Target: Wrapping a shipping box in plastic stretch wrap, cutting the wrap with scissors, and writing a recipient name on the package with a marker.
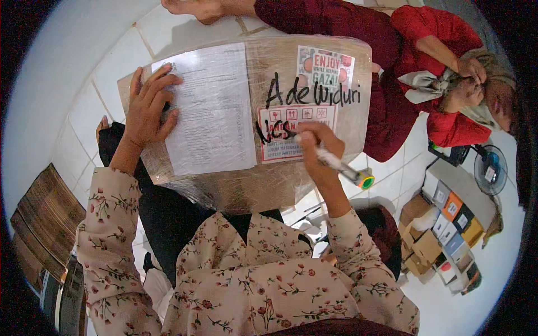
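A cardboard box (pixel 235 191) wrapped in clear plastic film stands in front of me. On the left part of its top lies a white printed sheet (pixel 210 113), and my left hand (pixel 153 109) rests on it with the fingers spread. My right hand (pixel 321 147) grips a marker pen (pixel 342 166), its tip hidden behind the fingers. Thick black handwriting (pixel 313 92) runs across the right part of the top. It crosses a red-bordered handling label (pixel 279 151) and the lower edge of a colourful printed sticker (pixel 325 63).
A person in red (pixel 437 25) sits beyond the box at the right, hands together near the head. Small boxes (pixel 445 222) are stacked at the right, near a fan (pixel 490 170). Flattened corrugated cardboard (pixel 48 210) stands at the left on the white tiled floor (pixel 122 46).
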`<state>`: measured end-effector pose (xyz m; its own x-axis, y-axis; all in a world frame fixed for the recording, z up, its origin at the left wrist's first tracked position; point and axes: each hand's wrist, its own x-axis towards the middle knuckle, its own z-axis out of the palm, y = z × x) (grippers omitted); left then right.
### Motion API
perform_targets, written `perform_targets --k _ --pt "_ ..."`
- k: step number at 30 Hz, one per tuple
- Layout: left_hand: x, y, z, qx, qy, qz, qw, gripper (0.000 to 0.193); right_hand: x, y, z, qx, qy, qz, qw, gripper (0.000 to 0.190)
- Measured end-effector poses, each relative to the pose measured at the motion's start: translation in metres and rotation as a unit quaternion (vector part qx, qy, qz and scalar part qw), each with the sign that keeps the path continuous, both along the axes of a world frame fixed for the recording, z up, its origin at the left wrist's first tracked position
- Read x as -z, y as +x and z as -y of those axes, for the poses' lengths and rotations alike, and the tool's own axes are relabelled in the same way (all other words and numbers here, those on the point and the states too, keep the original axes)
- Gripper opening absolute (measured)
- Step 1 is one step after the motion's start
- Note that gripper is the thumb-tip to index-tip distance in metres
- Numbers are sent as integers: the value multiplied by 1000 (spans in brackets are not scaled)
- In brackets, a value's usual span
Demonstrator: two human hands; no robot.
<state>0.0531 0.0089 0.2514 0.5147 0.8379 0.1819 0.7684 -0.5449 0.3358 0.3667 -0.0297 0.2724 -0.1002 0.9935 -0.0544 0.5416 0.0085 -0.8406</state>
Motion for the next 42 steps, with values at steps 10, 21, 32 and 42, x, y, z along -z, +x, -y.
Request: perform_targets --k 10,21,32,42 --pt "2 -1 -1 -1 1 4 1000 14 5 27 -4 55 11 -86 995 12" --pt "7 -2 -2 6 10 -13 1000 20 17 11 -4 63 99 11 993 4" --pt "4 0 -3 1 4 14 1000 14 19 29 -6 1 108 22 994 6" --pt "6 -1 -3 5 13 14 1000 13 8 37 -16 22 93 42 995 7"
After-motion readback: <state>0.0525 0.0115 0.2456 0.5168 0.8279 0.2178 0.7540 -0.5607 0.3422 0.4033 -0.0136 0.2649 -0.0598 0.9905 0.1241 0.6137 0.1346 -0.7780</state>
